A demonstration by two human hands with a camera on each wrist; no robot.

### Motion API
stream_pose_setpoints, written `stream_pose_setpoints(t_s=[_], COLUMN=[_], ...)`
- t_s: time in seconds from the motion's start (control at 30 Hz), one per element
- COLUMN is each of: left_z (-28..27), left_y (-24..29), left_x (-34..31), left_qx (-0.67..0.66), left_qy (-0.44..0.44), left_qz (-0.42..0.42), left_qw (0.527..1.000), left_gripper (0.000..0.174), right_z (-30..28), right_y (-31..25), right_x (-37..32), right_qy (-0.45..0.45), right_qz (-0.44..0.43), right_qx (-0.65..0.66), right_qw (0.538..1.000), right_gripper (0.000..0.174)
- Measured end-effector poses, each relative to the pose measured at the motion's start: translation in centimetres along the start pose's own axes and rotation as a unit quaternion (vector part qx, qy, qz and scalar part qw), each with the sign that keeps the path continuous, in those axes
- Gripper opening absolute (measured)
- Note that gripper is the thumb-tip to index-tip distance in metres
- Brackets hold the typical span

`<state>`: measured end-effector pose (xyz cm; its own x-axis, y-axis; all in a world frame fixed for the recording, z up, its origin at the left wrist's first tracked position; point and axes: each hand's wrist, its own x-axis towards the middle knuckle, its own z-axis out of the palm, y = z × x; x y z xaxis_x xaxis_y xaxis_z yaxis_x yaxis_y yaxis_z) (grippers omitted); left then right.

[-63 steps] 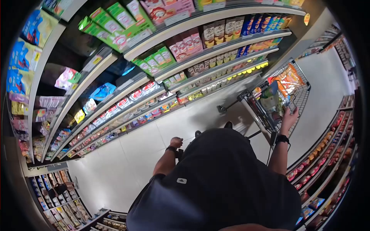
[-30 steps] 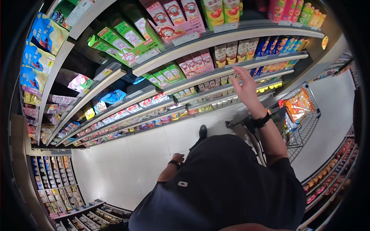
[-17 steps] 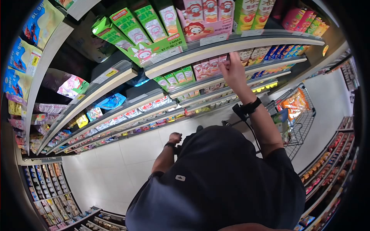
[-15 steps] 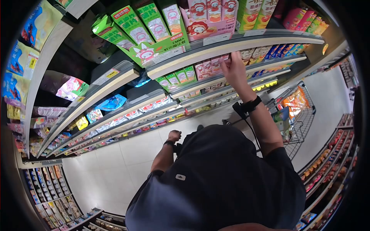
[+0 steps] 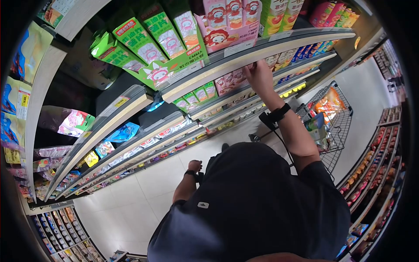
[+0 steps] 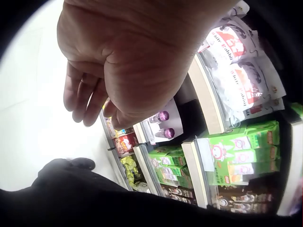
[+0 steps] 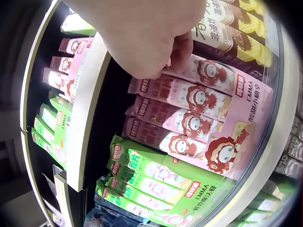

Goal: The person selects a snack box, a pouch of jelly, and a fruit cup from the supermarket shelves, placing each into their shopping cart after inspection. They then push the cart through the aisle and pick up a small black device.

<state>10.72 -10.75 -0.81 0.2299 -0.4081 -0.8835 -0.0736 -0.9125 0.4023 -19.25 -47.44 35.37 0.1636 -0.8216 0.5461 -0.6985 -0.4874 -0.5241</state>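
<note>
My right hand [image 5: 261, 81] reaches under the upper shelf edge to the shelf below. In the right wrist view, the curled fingers [image 7: 181, 51] grip the end of the nearest pink snack pack [image 7: 210, 74], which lies in a row inside a pink display box [image 7: 251, 106]. The thumb's hold is hidden behind the hand. Green snack packs [image 7: 142, 182] stand in a green box beside the pink one, and yellow-and-brown boxes [image 7: 241, 40] are on the other side. My left hand [image 6: 128, 52] hangs low with loosely bent fingers and nothing in it, near my body.
A wire shopping cart [image 5: 342, 131] holding an orange bag [image 5: 329, 102] stands to the right. The upper shelf edge [image 5: 209, 74] runs above my right hand. More stocked shelves [image 5: 371, 174] line the aisle behind the cart. Pale floor tiles [image 5: 131, 201] spread to the left.
The right hand has left the cart, risen to the shelf and gone in under the upper shelf edge, its fingers bending at the pink packs. My left hand stays low.
</note>
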Motion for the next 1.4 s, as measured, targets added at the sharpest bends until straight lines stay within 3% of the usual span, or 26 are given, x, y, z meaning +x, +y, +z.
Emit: stream_pose_setpoints(t_s=[0.13,0.2,0.4,0.47,0.67,0.77,0.83,0.93,1.07,1.13,1.3,1.37,1.4], left_z=[2.1,3.2,5.1,5.2,5.0,5.4,6.0,6.1,6.6,6.6,6.7,7.1,7.5], left_y=[1.7,2.4,4.0,5.7,13.5,19.5,22.7,28.6,32.7,33.9,36.7,38.0,38.5], left_x=[-2.6,-3.5,-1.9,-1.5,-2.8,-7.0,-8.5,-14.9,-19.8,-21.6,-26.4,-28.5,-29.1], left_qx=[0.046,0.067,-0.042,-0.072,0.019,0.017,-0.06,-0.033,-0.034,0.048,0.101,0.149,0.152], left_qy=[0.002,0.003,-0.008,0.009,0.052,0.024,0.007,0.005,0.006,0.06,0.109,0.183,0.173], left_qz=[-0.009,0.029,0.03,0.081,0.293,0.325,0.413,0.446,0.486,0.574,0.623,0.695,0.698], left_qw=[0.999,0.997,0.999,0.994,0.955,0.945,0.909,0.894,0.873,0.815,0.768,0.68,0.678], left_gripper=[0.024,0.024,0.032,0.037,0.035,0.033,0.032,0.034,0.034,0.035,0.049,0.063,0.063], right_z=[-0.7,-0.7,-1.3,-1.6,-2.3,-2.4,-2.3,-2.6,-3.3,-5.3,-9.4,-10.6,-11.2], right_y=[-0.2,-0.1,-0.3,-0.4,0.1,0.0,0.0,-0.1,-0.6,-1.6,-2.1,-2.6,-2.9], right_x=[-0.2,-0.2,-1.4,-1.5,-3.3,-3.2,-2.9,-2.6,-3.2,-3.7,-5.7,-6.4,-6.6], right_qy=[-0.022,-0.031,0.023,0.01,0.053,0.063,0.066,0.069,0.082,0.082,0.097,0.099,0.1], right_qz=[0.051,0.067,0.021,0.026,-0.01,-0.019,-0.02,-0.028,-0.028,-0.053,-0.084,-0.046,-0.012], right_qx=[0.048,0.059,0.083,0.095,0.171,0.177,0.178,0.176,0.222,0.216,0.212,0.241,0.274], right_qw=[0.997,0.996,0.996,0.995,0.984,0.982,0.982,0.982,0.971,0.972,0.969,0.964,0.957], right_gripper=[0.033,0.032,0.033,0.04,0.055,0.05,0.049,0.047,0.046,0.045,0.049,0.05,0.05])
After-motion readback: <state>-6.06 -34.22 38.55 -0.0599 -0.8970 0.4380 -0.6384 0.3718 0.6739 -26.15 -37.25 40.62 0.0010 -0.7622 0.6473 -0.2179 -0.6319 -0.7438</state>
